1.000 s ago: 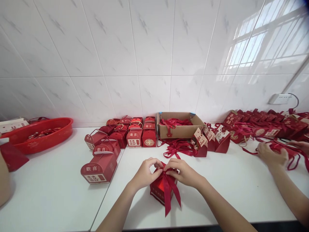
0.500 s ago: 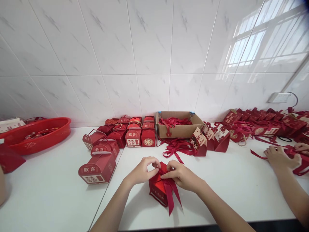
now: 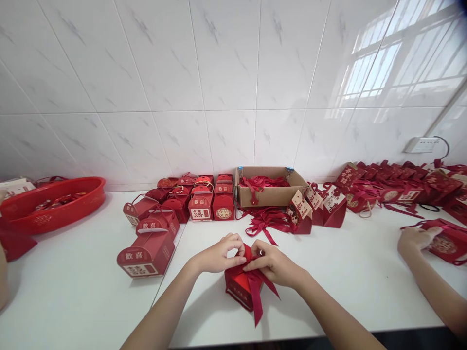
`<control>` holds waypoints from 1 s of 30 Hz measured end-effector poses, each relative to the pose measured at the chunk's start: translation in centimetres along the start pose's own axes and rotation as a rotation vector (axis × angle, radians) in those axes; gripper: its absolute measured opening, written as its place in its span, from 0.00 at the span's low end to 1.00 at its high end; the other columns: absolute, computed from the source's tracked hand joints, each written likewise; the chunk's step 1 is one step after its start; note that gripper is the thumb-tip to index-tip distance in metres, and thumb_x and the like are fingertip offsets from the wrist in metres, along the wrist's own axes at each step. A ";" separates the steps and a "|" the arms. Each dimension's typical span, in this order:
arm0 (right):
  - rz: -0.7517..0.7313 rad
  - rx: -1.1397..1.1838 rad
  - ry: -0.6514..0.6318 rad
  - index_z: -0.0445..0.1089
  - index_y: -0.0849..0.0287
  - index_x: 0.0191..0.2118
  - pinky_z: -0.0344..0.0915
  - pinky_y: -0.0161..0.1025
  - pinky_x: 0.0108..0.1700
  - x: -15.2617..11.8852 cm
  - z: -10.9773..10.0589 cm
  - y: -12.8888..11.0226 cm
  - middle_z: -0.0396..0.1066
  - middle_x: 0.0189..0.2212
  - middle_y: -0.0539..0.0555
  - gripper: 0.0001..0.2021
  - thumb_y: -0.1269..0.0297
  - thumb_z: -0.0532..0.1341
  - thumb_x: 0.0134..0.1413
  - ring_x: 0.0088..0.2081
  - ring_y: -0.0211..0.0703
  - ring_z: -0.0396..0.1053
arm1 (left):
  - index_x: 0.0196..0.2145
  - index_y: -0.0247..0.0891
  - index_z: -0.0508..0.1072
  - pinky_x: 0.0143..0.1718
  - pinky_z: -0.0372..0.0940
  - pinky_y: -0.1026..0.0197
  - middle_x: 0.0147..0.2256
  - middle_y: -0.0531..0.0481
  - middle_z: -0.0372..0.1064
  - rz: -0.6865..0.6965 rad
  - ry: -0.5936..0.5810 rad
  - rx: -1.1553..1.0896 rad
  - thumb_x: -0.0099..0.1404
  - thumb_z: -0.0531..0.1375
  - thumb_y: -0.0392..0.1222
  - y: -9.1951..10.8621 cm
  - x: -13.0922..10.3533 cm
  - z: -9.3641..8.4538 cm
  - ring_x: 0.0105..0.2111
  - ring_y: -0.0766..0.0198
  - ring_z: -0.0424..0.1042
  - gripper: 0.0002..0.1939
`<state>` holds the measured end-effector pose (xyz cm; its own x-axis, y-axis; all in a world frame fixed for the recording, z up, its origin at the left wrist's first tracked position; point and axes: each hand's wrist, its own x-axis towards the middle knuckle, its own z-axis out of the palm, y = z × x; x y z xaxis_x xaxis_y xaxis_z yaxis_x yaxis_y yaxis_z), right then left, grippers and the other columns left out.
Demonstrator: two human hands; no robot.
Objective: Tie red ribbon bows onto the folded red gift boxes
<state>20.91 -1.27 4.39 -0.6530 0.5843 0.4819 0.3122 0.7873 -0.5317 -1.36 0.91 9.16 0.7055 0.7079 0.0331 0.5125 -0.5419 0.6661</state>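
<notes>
On my feed, the left fingers (image 3: pixel 239 261) are curled in, thumb and forefinger pinching the dark red ribbon (image 3: pixel 256 296) at the top of the small red box (image 3: pixel 241 287). The right fingers (image 3: pixel 251 265) are pinching the same ribbon, just beside them. I can't tell exactly which folds sit between the tips. Moving out, I've got the left hand (image 3: pixel 219 253) and the right hand (image 3: pixel 279 265) facing each other over that box, which stands on the white counter (image 3: pixel 204 311) near its front edge, ribbon ends hanging down its front.

Just behind it, a loose heap of ribbons (image 3: pixel 268 219) lies before an open cardboard box (image 3: pixel 273 197) holding more ribbon. Beside the cardboard box, on the right, I see tagged red boxes (image 3: pixel 333 211). Over on the left there's a cluster of handled red boxes (image 3: pixel 200 206), with a bigger one (image 3: pixel 148 255) nearer me, and well apart from those a red plastic basin (image 3: pixel 69 209) with small items inside. Far right, another person's hand (image 3: pixel 416 239) is touching a red box with a round gold print (image 3: pixel 447 243), in front of packed rows of red boxes (image 3: pixel 397 180). White tiled wall (image 3: pixel 229 73) behind everything.
</notes>
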 end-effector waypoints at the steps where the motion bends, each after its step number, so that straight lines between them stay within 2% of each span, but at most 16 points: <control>1: -0.001 0.020 0.008 0.77 0.50 0.43 0.66 0.35 0.35 0.0 0.1 0.1 0.61 0.34 0.54 0.19 0.77 0.54 0.56 0.34 0.39 0.64 | 0.31 0.42 0.70 0.47 0.60 0.60 0.37 0.51 0.64 0.001 -0.004 -0.027 0.64 0.56 0.49 -0.1 0.1 0.1 0.43 0.60 0.63 0.09; 5: 0.006 0.052 0.022 0.77 0.50 0.43 0.66 0.35 0.35 -0.1 0.3 0.4 0.59 0.34 0.54 0.19 0.77 0.54 0.56 0.34 0.38 0.63 | 0.31 0.41 0.69 0.50 0.58 0.58 0.39 0.49 0.61 -0.024 0.058 -0.078 0.66 0.53 0.53 -0.8 0.2 0.7 0.45 0.59 0.61 0.14; 8: 0.003 0.052 0.017 0.77 0.50 0.44 0.66 0.35 0.35 -0.1 0.4 0.6 0.60 0.34 0.54 0.18 0.76 0.55 0.56 0.34 0.38 0.63 | 0.30 0.40 0.67 0.50 0.58 0.58 0.38 0.49 0.62 -0.028 0.099 -0.098 0.66 0.53 0.52 -1.1 0.2 1.3 0.45 0.60 0.61 0.15; 16: 0.024 0.018 -0.018 0.77 0.52 0.43 0.65 0.35 0.34 0.0 0.6 0.3 0.60 0.34 0.54 0.17 0.76 0.55 0.56 0.33 0.38 0.62 | 0.25 0.40 0.61 0.49 0.57 0.56 0.35 0.50 0.62 -0.055 0.197 -0.088 0.64 0.55 0.46 -0.7 0.0 2.1 0.42 0.59 0.60 0.12; 21: 0.029 0.119 0.064 0.77 0.53 0.38 0.64 0.35 0.35 0.1 0.5 0.1 0.61 0.34 0.53 0.15 0.75 0.54 0.57 0.34 0.37 0.63 | 0.26 0.40 0.60 0.47 0.58 0.57 0.34 0.49 0.65 -0.072 0.346 -0.156 0.61 0.58 0.42 0.1 0.0 3.3 0.41 0.59 0.62 0.09; 23: 0.098 0.170 0.105 0.73 0.56 0.37 0.63 0.34 0.34 0.2 0.5 -0.1 0.62 0.33 0.52 0.11 0.74 0.55 0.57 0.32 0.37 0.62 | 0.25 0.40 0.59 0.45 0.59 0.57 0.34 0.49 0.66 -0.109 0.394 -0.249 0.59 0.59 0.40 0.4 0.2 3.8 0.40 0.59 0.64 0.10; 25: 0.208 0.218 0.147 0.67 0.57 0.37 0.61 0.34 0.30 0.2 0.5 -0.2 0.63 0.30 0.50 0.05 0.72 0.57 0.56 0.28 0.36 0.60 | 0.23 0.40 0.59 0.45 0.60 0.58 0.33 0.49 0.67 -0.143 0.391 -0.347 0.58 0.59 0.41 0.6 0.3 4.1 0.39 0.59 0.65 0.12; 27: 0.292 0.252 0.182 0.63 0.57 0.36 0.59 0.34 0.28 0.2 0.5 -0.3 0.64 0.28 0.48 0.04 0.71 0.58 0.55 0.26 0.35 0.59 | 0.23 0.39 0.59 0.44 0.60 0.59 0.32 0.50 0.68 -0.161 0.363 -0.409 0.58 0.60 0.42 0.6 0.4 4.1 0.38 0.59 0.66 0.12; 30: 0.322 0.268 0.217 0.62 0.56 0.35 0.60 0.35 0.30 0.3 0.5 -0.3 0.67 0.30 0.49 0.04 0.70 0.58 0.55 0.28 0.36 0.62 | 0.23 0.39 0.62 0.44 0.61 0.59 0.32 0.49 0.69 -0.179 0.339 -0.436 0.58 0.60 0.43 0.7 0.4 3.9 0.41 0.58 0.68 0.11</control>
<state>20.33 -1.43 4.36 -0.3837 0.8405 0.3826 0.2671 0.4976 -0.8252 1.17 -0.93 6.71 0.3932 0.9159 0.0804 0.3100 -0.2144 0.9263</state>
